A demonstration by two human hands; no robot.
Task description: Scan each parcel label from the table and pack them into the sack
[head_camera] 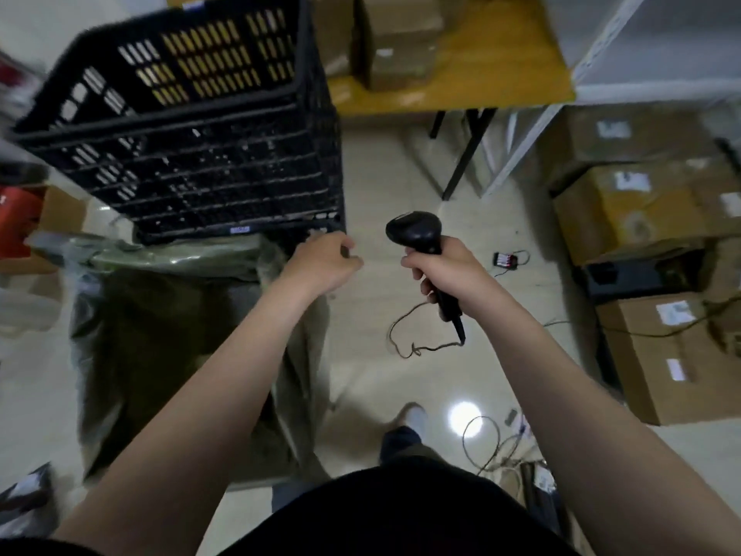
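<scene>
Head view: your left hand [324, 262] curls empty at the sack [160, 335] rim's right edge; right hand [445, 274] clamped on scanner [421, 234] over open floor [381, 162].

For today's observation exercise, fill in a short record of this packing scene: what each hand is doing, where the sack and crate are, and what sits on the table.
right hand: grip closed around the handle of a black barcode scanner, its cable trailing to the floor
left hand: closed at the sack's upper right edge
sack: open, on the floor
crate: black, slotted, directly behind the sack
table: yellow top, holding cardboard parcels
</scene>
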